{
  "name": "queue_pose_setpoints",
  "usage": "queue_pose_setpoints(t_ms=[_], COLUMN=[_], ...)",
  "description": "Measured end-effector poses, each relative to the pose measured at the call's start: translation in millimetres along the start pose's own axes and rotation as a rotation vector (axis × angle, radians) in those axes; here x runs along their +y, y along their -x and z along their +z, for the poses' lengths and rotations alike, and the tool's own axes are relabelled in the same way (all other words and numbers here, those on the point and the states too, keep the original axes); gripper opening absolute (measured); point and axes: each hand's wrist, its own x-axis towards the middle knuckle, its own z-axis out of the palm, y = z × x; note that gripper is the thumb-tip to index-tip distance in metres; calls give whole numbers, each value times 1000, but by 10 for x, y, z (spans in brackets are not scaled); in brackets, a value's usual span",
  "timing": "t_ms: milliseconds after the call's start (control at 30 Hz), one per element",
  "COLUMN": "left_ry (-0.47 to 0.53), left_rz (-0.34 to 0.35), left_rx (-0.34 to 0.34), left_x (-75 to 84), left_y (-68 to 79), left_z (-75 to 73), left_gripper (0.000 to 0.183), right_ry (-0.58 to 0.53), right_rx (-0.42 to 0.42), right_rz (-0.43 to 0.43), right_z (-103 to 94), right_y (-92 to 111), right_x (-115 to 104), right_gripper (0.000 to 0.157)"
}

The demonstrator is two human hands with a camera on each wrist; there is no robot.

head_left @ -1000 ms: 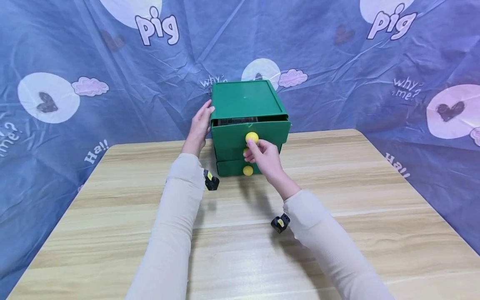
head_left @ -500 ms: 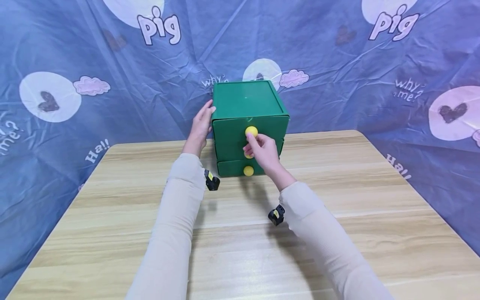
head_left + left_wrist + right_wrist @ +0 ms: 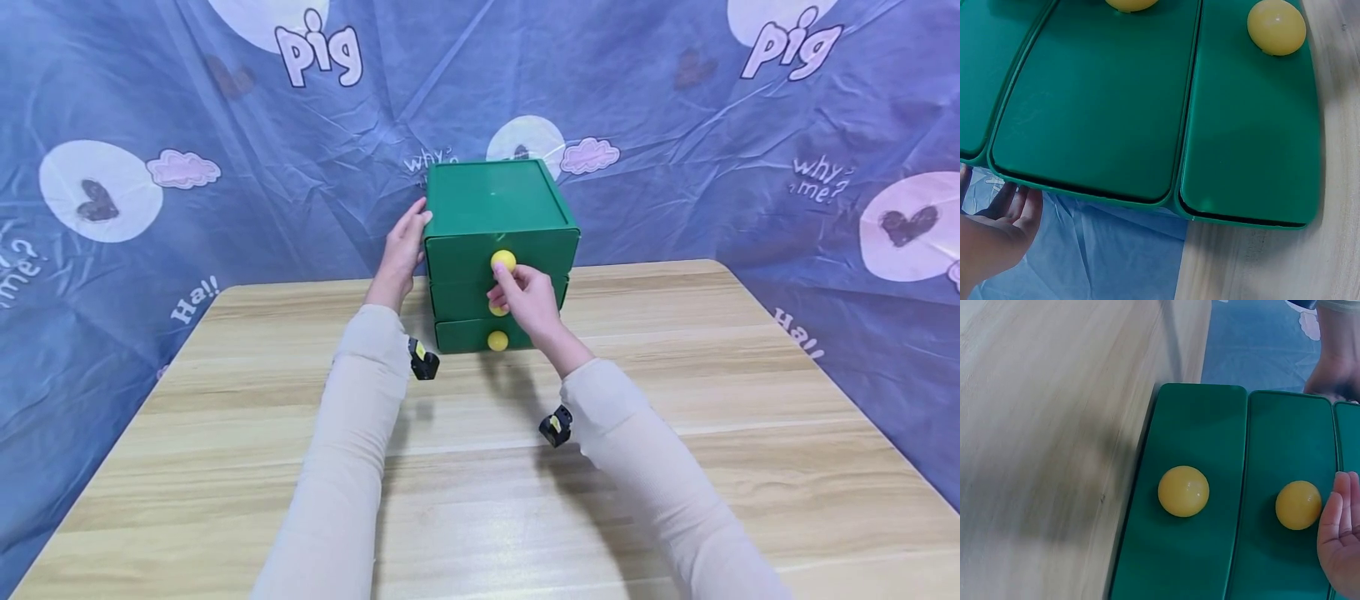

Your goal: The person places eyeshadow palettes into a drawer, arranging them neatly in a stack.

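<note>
A green three-drawer cabinet (image 3: 491, 196) with round yellow knobs stands at the far side of the table. All its drawer fronts sit flush, the top drawer (image 3: 459, 260) included. My right hand (image 3: 534, 302) pinches the top drawer knob (image 3: 504, 258) between thumb and index finger, its other fingers beside the middle knob (image 3: 1298, 505). Below them, the bottom knob (image 3: 497, 340) is untouched. Against the cabinet's left side rests my left hand (image 3: 401, 248), fingers extended; the left wrist view shows its fingers (image 3: 1030, 209) along the side edge, partly hidden behind it.
The wooden table (image 3: 480, 500) spreads out in front of the cabinet. Close behind it hangs a blue printed cloth (image 3: 645, 75). Small black cameras (image 3: 557, 427) are strapped at both wrists, over long pale sleeves (image 3: 341, 450).
The top drawer stood slightly out a second ago, with a dark thing showing inside; my right hand has pushed it in until shut. My left hand has stayed on the cabinet's side.
</note>
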Motion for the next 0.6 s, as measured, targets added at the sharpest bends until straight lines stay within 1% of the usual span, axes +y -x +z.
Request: queue_pose_setpoints(t_ms=[100,133,200,300,367,433,500,567,600], left_ry=[-4,-8,-16,-56,-100,-168,-244,-315,-342], left_rz=[1,2,6,11,13,21,43,77,95], left_rx=[2,-1,-7,-29,-44,-49,-49,-51,-55], left_x=[-1,1,8,36,68,111,159,217,247], left_y=[0,0,-3,-1,8,22,43,72,89], left_z=[-8,-10,-16,-26,-32,-43,-58,-74,-86], left_gripper=[47,48,47,47,47,47,46,45,45], right_ry=[40,63,129,292,437,587,706,769,783], right_rx=[-28,-42,-80,-137,-164,-176,-167,-142,-118], right_rz=[4,1,1,-20,-46,-78,-104,-144,-168], right_z=[-22,-36,-70,-131,-175,-224,-282,-358,-401], right_y=[-2,-22,-31,-52,-69,-80,-77,-68,-59], right_x=[-21,-1,-36,-117,-187,-270,-363,-448,-487], right_gripper=[42,43,44,44,43,42,40,39,37])
